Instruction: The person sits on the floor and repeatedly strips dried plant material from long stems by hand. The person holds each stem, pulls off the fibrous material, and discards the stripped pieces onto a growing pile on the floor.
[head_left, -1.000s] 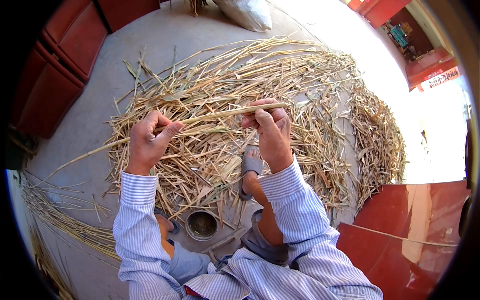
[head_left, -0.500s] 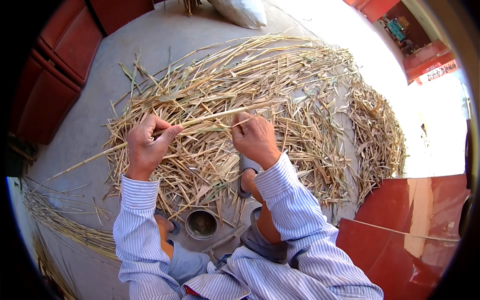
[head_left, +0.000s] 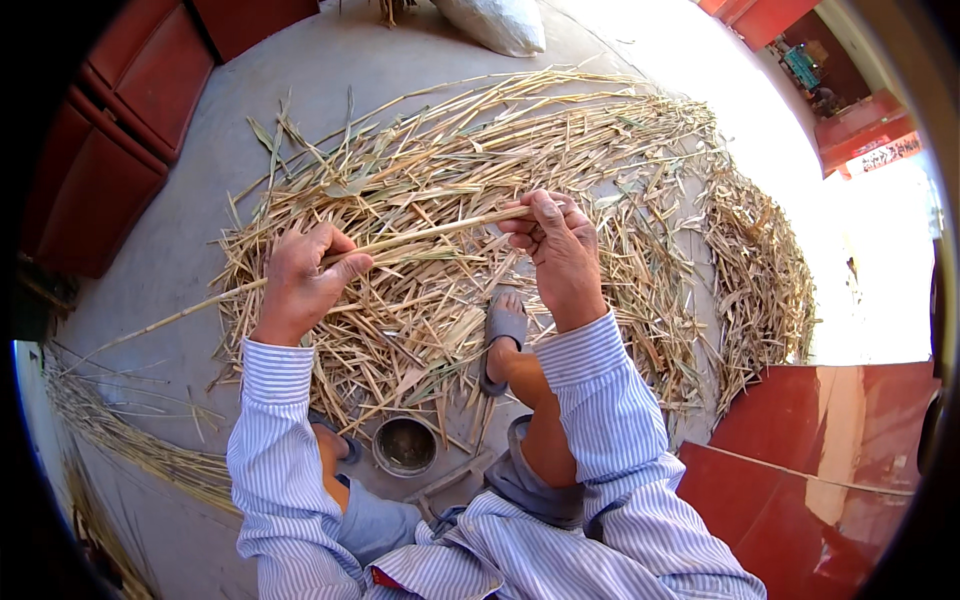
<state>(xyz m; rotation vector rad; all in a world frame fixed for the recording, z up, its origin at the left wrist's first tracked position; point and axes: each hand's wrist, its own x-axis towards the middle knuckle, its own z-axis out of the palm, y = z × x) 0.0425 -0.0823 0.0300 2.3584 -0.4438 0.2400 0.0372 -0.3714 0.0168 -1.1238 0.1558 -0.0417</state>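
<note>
A long, pale reed stalk (head_left: 440,231) runs slantwise between my hands, its thin tail trailing down to the lower left. My left hand (head_left: 303,275) is closed round its middle stretch, thumb pressed along it. Near the upper right end, my right hand (head_left: 558,245) pinches the stalk between thumb and fingers, palm partly turned up. Beneath both hands spreads a wide heap of dry stalks and husks (head_left: 400,340) on the grey floor.
A metal bowl (head_left: 404,446) stands between my feet, by my sandal (head_left: 506,328). Thin stripped stalks (head_left: 150,455) lie at the left. Red boards (head_left: 800,470) are at the lower right, red cabinets (head_left: 140,90) at the upper left, and a pale sack (head_left: 495,22) at the top.
My right hand has moved right and slightly up to the stalk's far end, and its palm has turned upward. My left hand keeps its hold, shifted very slightly right.
</note>
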